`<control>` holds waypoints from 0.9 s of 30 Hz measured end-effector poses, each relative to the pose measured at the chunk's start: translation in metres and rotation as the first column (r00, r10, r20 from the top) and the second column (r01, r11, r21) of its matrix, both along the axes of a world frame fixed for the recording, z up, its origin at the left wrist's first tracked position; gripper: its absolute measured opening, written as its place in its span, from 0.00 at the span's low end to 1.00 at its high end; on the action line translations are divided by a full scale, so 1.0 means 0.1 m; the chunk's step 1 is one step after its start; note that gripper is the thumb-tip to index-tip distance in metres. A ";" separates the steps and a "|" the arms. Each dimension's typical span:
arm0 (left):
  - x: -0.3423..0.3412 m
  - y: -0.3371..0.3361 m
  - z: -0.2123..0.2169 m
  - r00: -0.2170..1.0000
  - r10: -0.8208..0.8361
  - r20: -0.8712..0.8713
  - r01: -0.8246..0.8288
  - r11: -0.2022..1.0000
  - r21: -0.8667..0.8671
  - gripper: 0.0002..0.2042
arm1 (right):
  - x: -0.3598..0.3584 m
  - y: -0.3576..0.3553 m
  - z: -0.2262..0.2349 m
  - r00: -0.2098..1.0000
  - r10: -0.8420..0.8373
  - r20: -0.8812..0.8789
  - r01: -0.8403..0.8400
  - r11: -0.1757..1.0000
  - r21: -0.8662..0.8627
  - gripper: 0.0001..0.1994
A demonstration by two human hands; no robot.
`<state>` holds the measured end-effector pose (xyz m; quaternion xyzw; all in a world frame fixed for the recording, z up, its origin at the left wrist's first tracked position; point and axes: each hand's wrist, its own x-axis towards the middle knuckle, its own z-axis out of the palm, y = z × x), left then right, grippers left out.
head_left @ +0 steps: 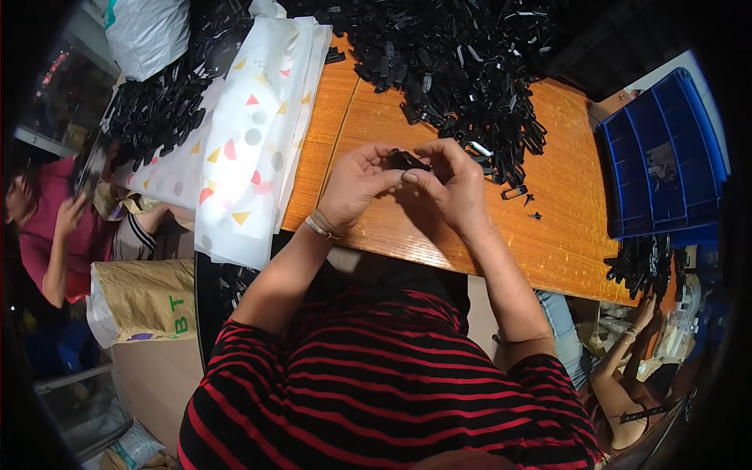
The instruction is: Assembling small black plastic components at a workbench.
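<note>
My left hand (354, 186) and my right hand (456, 186) meet over the near part of the wooden table (368, 129). Between them they hold one small, dark, elongated plastic piece (408, 160), pinched by thumbs and fingertips. Fingers cover part of it, and its exact kind cannot be made out. Beyond my hands spreads a large heap of similar black plastic pieces (454, 70), a few with shiny metal parts. Just right of my right hand lie a loose black piece (515, 192) and a tiny dark part (534, 216).
A white patterned plastic sheet (249, 141) drapes over the table's left side, with another black heap (160, 113) beyond it. A blue crate (662, 157) stands at the right. Another person (70, 219) is at far left; a co-worker's arm (623, 352) reaches another pile at lower right.
</note>
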<state>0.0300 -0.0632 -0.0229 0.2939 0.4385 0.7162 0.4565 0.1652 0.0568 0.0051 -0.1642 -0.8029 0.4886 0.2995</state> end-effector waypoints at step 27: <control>0.20 -0.04 -0.05 0.977 0.142 -0.160 -0.141 0.990 0.021 0.14 | 0.04 -0.20 -0.09 0.994 -0.091 -0.059 0.107 0.908 0.405 0.13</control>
